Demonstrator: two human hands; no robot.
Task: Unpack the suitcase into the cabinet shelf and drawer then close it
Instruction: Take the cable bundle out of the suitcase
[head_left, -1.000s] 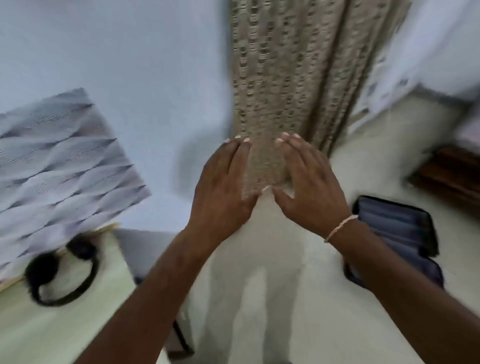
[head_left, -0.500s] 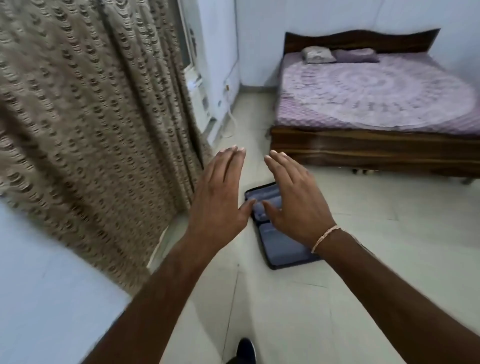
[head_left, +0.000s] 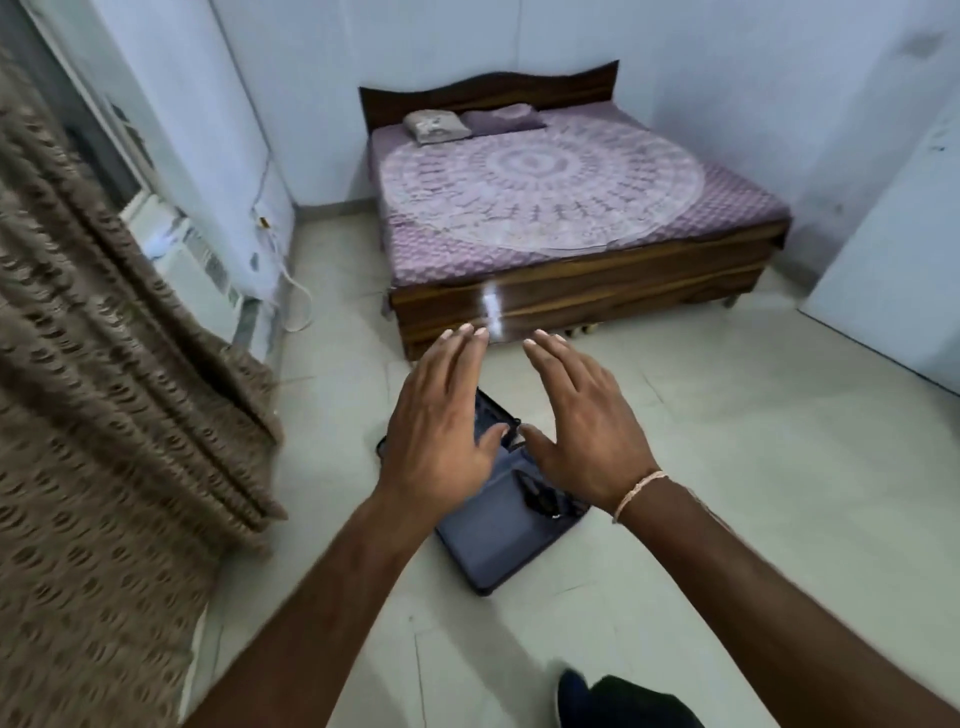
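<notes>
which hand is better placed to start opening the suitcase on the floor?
Right, marginally. The right hand hovers over the middle of the suitcase, near its dark handle; the left hand hangs over its far left edge. Both are open and empty, above the case, so either could reach.

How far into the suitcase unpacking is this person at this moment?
Barely begun. Done: nothing visible; the suitcase lies flat on the floor, seemingly still closed, between the curtain and the bed. In hand: nothing; the left hand and right hand are open, held out above it. Left: opening, unpacking, closing. No cabinet is in view.
</notes>
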